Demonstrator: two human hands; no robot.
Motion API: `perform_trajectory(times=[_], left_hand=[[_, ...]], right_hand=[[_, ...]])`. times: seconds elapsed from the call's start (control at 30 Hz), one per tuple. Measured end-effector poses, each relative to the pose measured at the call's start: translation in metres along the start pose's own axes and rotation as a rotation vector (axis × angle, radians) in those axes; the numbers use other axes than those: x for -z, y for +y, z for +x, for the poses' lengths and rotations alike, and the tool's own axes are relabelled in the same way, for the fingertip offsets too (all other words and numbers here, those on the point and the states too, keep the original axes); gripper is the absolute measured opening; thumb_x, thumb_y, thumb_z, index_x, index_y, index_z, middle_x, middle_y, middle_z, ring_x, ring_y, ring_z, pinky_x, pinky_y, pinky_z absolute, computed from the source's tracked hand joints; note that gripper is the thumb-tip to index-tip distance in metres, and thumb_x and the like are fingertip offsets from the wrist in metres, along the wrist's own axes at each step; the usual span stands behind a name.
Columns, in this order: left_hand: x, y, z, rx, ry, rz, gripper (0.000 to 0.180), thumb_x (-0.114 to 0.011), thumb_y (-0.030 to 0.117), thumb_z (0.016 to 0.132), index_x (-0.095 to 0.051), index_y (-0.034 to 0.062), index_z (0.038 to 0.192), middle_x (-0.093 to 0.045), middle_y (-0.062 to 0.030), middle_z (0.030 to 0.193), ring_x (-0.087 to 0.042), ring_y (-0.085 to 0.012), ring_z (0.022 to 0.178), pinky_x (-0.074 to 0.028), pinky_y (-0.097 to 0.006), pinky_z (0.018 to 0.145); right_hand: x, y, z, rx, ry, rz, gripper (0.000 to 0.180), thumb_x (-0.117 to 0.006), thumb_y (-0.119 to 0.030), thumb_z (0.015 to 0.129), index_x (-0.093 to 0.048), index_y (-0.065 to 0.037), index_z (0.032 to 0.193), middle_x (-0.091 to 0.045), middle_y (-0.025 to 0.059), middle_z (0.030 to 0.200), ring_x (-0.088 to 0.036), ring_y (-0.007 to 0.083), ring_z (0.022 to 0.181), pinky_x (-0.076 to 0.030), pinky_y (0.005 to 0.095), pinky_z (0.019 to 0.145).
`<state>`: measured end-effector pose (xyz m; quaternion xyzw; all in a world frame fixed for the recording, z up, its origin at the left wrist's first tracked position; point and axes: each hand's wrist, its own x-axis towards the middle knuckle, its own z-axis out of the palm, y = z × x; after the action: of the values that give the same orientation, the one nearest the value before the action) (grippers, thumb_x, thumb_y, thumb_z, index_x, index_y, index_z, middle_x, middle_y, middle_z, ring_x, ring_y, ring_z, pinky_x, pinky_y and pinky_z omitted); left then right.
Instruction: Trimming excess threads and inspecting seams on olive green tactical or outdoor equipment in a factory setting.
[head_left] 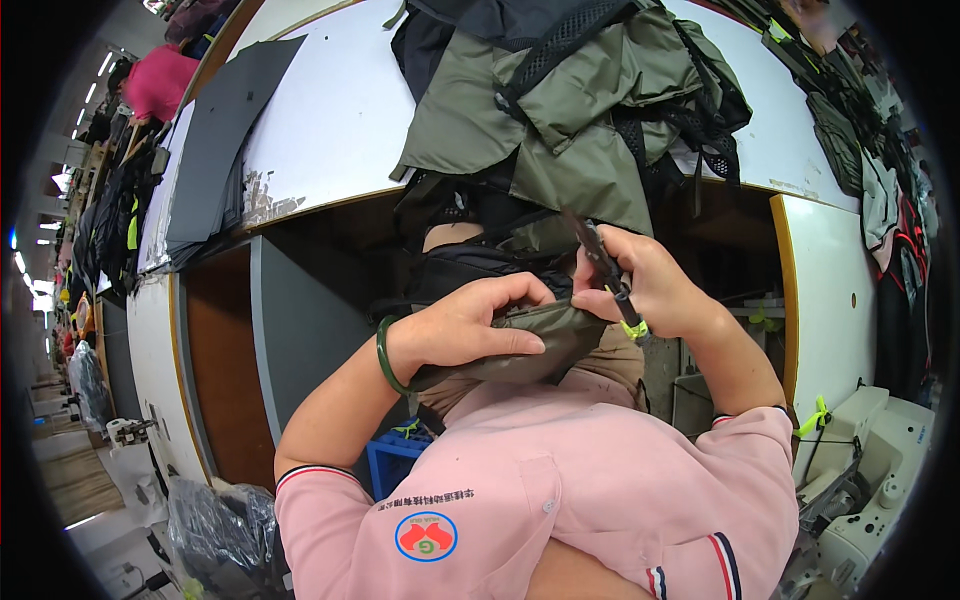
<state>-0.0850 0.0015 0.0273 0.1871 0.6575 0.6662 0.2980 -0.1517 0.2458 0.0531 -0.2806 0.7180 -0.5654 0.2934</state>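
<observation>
My left hand is closed on an olive-green fabric piece, its thumb lying along the top near the edge. My right hand grips dark thread snips with a yellow-green tie at their lower end. The blades point up and away from me, and the fingertips of that hand also meet the fabric's edge beside my left fingers. Black fabric and straps hang just beyond my hands, joined to or lying against the olive piece; I cannot tell which.
A pile of olive and black bags or bag parts drapes over the front edge of the white table. Dark flat sheets lie at left. A sewing machine stands at lower right, a blue crate below. Someone in pink is far left.
</observation>
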Motion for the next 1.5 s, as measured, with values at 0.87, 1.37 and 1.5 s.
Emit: perform_trajectory(times=[0.87, 1.37, 1.5], left_hand=[[0.008, -0.022, 0.008, 0.351, -0.233, -0.825, 0.052, -0.071, -0.006, 0.081, -0.056, -0.0026, 0.131, -0.064, -0.0101, 0.124, -0.061, -0.0163, 0.113, -0.047, -0.029, 0.101], [0.007, -0.024, 0.006, 0.353, -0.241, -0.846, 0.051, -0.071, -0.006, 0.080, -0.057, -0.0022, 0.129, -0.065, -0.0100, 0.122, -0.062, -0.0159, 0.111, -0.047, -0.029, 0.100], [0.006, -0.022, 0.006, 0.342, -0.251, -0.833, 0.051, -0.072, -0.004, 0.080, -0.057, -0.0025, 0.129, -0.065, -0.0099, 0.121, -0.062, -0.0159, 0.110, -0.047, -0.029, 0.099]], right_hand=[[0.078, -0.035, -0.005, 0.533, -0.109, -1.278, 0.038, -0.083, -0.023, 0.057, -0.053, -0.010, 0.075, -0.053, 0.0023, 0.072, -0.054, 0.0226, 0.074, -0.039, 0.0354, 0.068], [0.080, -0.032, 0.000, 0.605, -0.114, -1.327, 0.035, -0.082, -0.023, 0.062, -0.051, -0.011, 0.074, -0.052, 0.0013, 0.069, -0.054, 0.0211, 0.072, -0.039, 0.0347, 0.068], [0.083, -0.027, -0.003, 0.612, -0.113, -1.336, 0.035, -0.082, -0.022, 0.062, -0.051, -0.011, 0.073, -0.051, 0.0015, 0.067, -0.053, 0.0212, 0.070, -0.039, 0.0347, 0.068]])
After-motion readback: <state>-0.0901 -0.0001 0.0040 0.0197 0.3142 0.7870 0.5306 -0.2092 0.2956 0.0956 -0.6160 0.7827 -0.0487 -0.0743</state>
